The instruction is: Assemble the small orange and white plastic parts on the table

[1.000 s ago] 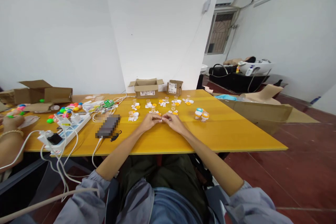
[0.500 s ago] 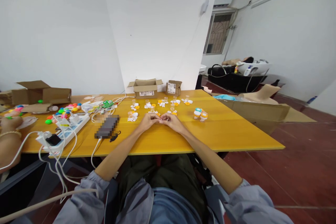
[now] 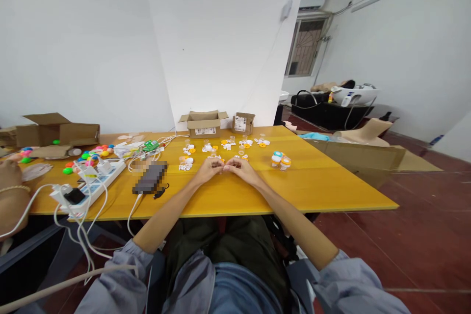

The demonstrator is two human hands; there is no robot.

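Observation:
My left hand (image 3: 208,169) and my right hand (image 3: 239,169) meet fingertip to fingertip above the yellow table (image 3: 305,191). Both are closed in a pinch; whatever lies between the fingers is too small and too hidden to name. Just beyond them, small piles of white parts (image 3: 184,167), orange rings (image 3: 247,145) and clear plastic cups (image 3: 242,149) lie in loose groups. To the right of my right hand stands a cluster of small jars (image 3: 281,160) with teal, white and orange tops.
Two cardboard boxes (image 3: 204,125) stand against the wall. On the left are a power strip (image 3: 99,181) with trailing white cables, a dark blurred device (image 3: 150,177) and colourful balls (image 3: 90,156). Another person's hand (image 3: 10,174) rests at the far left.
My hands stay in nearly the same place, with the fingers shifting slightly; a small pale bit seen between them before is now hidden. The other person's hand at left has moved a little.

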